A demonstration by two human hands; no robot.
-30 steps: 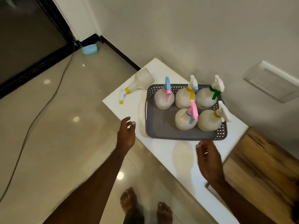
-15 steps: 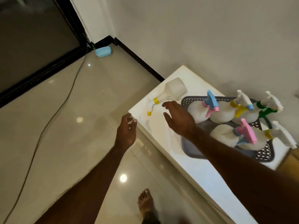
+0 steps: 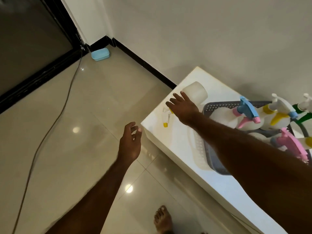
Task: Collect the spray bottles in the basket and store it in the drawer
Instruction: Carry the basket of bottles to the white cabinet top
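Right hand (image 3: 183, 108) is extended over the neck of the loose spray bottle (image 3: 194, 93), fingers spread and straight; no grip is seen, and contact cannot be told. The bottle is laid on its side near the far left corner of the white tabletop (image 3: 177, 142), base toward the wall, yellow-tipped nozzle (image 3: 165, 121) pointed at the front edge, neck partly hidden by the hand.

Grey basket (image 3: 214, 159) is set just right of that bottle on the same tabletop, partly covered by the right forearm. Several spray bottles are held upright in it: one with a blue-and-pink trigger head (image 3: 248, 112), one with yellow-and-white (image 3: 276, 110), one with a green collar (image 3: 302, 112) at the frame edge, one with a pink head (image 3: 292, 142) nearer the front.

Left hand (image 3: 130, 144) is held in the air off the tabletop's left front corner, fingers loosely curled, nothing held.

On the floor: a blue soap box (image 3: 100, 54) in the far corner, a dark cable (image 3: 50, 125), a bare foot (image 3: 163, 220).
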